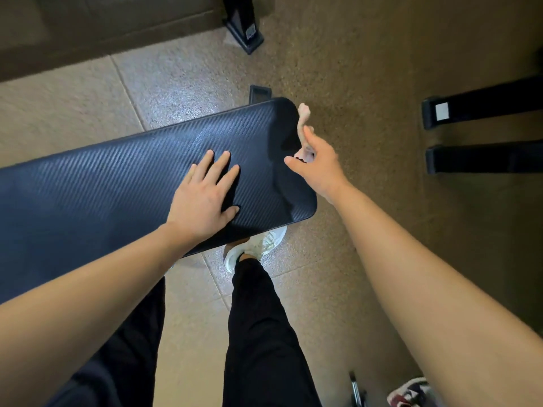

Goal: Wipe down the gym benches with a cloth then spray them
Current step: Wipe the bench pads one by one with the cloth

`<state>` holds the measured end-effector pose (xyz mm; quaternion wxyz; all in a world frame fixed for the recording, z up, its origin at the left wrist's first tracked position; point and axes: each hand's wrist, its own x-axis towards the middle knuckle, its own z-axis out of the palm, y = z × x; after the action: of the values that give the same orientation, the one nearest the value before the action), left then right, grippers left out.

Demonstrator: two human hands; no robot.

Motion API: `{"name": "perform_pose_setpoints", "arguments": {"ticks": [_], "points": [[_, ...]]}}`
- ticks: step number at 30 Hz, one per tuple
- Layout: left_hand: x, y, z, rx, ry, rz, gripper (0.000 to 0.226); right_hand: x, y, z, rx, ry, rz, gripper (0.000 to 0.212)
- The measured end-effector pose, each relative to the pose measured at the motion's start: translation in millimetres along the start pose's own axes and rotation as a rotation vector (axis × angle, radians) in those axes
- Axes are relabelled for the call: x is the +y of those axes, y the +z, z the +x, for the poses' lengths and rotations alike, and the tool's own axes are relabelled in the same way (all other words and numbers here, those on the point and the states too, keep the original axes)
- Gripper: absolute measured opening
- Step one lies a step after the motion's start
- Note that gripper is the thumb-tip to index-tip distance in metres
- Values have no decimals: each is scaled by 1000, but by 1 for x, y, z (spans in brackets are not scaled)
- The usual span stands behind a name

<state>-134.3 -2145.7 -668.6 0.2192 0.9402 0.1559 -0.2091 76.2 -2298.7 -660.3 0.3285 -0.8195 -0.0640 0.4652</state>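
Observation:
A black padded gym bench (117, 183) with a ribbed carbon-look cover runs from the left edge to the middle of the head view. My left hand (202, 195) lies flat on its top near the right end, fingers spread. My right hand (317, 163) hovers just past the bench's right end, fingers pinched on a small pale pink cloth (304, 118) that sticks up beside the end edge of the pad. Most of the cloth is hidden behind my hand.
Tan speckled tile floor (367, 69) surrounds the bench. Black equipment feet (482, 107) lie at the right, a black post base (244, 27) at the top. My white shoe (258, 245) and dark trousers stand under the bench end. A striped object (411, 392) sits bottom right.

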Motion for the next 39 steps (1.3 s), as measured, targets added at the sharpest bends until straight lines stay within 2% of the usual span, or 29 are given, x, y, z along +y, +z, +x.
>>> {"name": "perform_pose_setpoints", "arguments": {"ticks": [5,9,13,17,23,27,33,36,39], "points": [[-13,-7,-4,78,-96,18,81,-16,5,23,68,-49,-154,83],[-22,-9,-9,8,-240,53,94,-33,11,40,57,-159,-266,82],[-26,-6,-12,-42,-221,63,104,-51,20,56,-2,-282,-683,79],[-35,-11,-17,-52,-182,27,104,-68,41,59,-105,-423,-927,79],[-62,-21,-36,-2,-130,-98,87,-94,91,49,-191,-519,-1071,81],[-92,-28,-61,76,-282,-160,79,-107,123,42,-253,-556,-1049,82],[-162,-26,-118,133,-593,-163,83,-128,185,32,-320,-600,-1053,84],[-197,-23,-146,136,-766,-128,94,-141,225,25,-347,-627,-1054,83],[-230,-20,-167,43,-939,-181,114,-151,266,18,-377,-614,-1052,84]]}}
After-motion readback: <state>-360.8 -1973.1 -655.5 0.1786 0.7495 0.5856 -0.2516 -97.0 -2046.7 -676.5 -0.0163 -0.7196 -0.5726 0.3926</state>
